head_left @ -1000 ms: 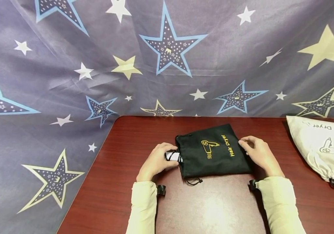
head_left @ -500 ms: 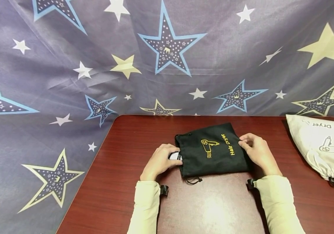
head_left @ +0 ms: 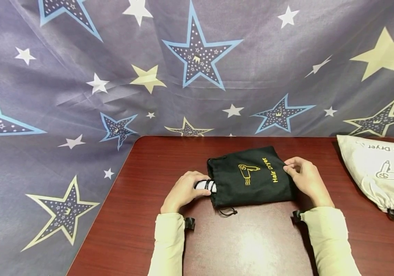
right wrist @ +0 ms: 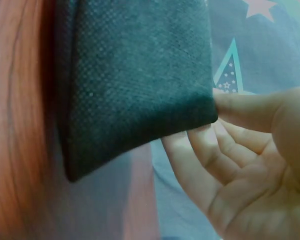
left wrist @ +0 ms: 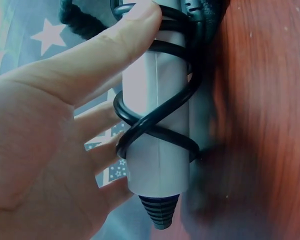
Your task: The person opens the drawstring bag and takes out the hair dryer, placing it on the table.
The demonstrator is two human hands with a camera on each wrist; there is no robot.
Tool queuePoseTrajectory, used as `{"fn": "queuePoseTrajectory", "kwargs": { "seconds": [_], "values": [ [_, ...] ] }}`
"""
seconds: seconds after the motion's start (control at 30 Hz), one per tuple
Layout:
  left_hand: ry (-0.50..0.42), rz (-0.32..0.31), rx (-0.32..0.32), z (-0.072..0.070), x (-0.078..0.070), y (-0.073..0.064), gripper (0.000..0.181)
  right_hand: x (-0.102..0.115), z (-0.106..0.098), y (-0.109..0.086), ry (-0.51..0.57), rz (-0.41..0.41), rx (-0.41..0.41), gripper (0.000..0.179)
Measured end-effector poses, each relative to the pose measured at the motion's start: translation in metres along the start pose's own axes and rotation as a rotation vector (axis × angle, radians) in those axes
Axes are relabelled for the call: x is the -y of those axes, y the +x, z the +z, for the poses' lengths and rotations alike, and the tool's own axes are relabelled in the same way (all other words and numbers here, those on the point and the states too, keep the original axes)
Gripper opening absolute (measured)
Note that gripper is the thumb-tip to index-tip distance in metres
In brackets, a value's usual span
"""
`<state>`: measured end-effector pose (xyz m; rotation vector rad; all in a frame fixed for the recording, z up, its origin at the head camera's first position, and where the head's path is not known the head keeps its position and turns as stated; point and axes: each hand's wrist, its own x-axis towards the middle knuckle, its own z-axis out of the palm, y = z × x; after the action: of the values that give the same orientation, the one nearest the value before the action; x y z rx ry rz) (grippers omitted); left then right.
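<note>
In the head view a black drawstring bag [head_left: 252,180], printed "Hair Dryer" in yellow, lies on its side with its mouth to the left. From that mouth sticks the white handle of a hair dryer [left wrist: 157,120], wound with its black cord [left wrist: 160,112]; the rest of it is hidden inside. My left hand [head_left: 184,189] grips this handle, thumb across the front and fingers behind. At the other end of the bag, my right hand [head_left: 304,178] pinches the bottom edge near a corner between thumb and fingers.
A cream drawstring bag [head_left: 383,172], also printed "Hair Dryer", lies at the table's right side. The reddish-brown table [head_left: 148,230] ends at the back against a grey star-patterned cloth [head_left: 169,103]. A drawstring end [head_left: 229,212] trails from the black bag's front.
My left hand first went right toward the bag's mouth, then came back left; more of the white handle shows now than half a second ago. My right hand stays at the bag's bottom edge.
</note>
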<state>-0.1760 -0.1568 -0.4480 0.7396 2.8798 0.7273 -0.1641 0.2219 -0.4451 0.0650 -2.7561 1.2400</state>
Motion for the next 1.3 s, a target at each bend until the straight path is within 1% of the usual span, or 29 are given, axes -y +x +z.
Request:
{"fn": "queuePoseTrajectory", "kwargs": {
  "seconds": [0.13,0.4,0.63,0.7,0.77,0.83,0.93,1.0,1.07,1.13,1.2,1.3],
  "values": [
    [-0.014,-0.011,0.009,-0.004,0.002,-0.004,0.04,0.0,-0.001,0.0,0.0,0.007,-0.014,0.017],
    [-0.068,-0.019,0.02,-0.009,0.007,-0.008,0.038,-0.002,0.001,0.0,-0.005,0.024,-0.01,0.016],
    [-0.055,0.014,0.013,-0.014,0.014,-0.014,0.038,-0.004,-0.002,-0.001,-0.019,0.035,-0.047,0.016],
    [-0.065,0.015,0.014,-0.015,0.015,-0.015,0.038,-0.006,-0.004,-0.002,-0.027,0.035,-0.053,0.016],
    [-0.08,0.003,0.016,-0.016,0.016,-0.015,0.038,-0.007,-0.005,-0.002,-0.028,0.028,-0.042,0.016],
    [-0.098,-0.023,0.026,-0.017,0.015,-0.015,0.04,-0.008,-0.005,-0.002,-0.032,0.021,-0.03,0.017],
    [-0.129,-0.074,0.049,-0.018,0.012,-0.015,0.05,-0.009,-0.005,-0.002,-0.044,0.026,-0.017,0.021],
    [-0.143,-0.09,0.058,-0.019,0.008,-0.015,0.058,-0.01,-0.005,-0.003,-0.046,0.029,-0.006,0.024],
    [-0.155,-0.08,0.063,-0.018,0.005,-0.014,0.064,-0.011,-0.005,-0.003,-0.05,0.024,0.005,0.028],
    [-0.156,-0.056,0.066,-0.017,0.003,-0.013,0.064,-0.012,-0.004,-0.003,-0.053,0.011,0.014,0.029],
    [-0.155,-0.032,0.071,-0.016,0.001,-0.011,0.06,-0.011,-0.004,-0.002,-0.046,0.0,0.02,0.027],
    [-0.139,-0.022,0.073,-0.013,-0.001,-0.009,0.051,-0.01,-0.003,-0.002,-0.041,-0.003,0.01,0.022]
  ]
}}
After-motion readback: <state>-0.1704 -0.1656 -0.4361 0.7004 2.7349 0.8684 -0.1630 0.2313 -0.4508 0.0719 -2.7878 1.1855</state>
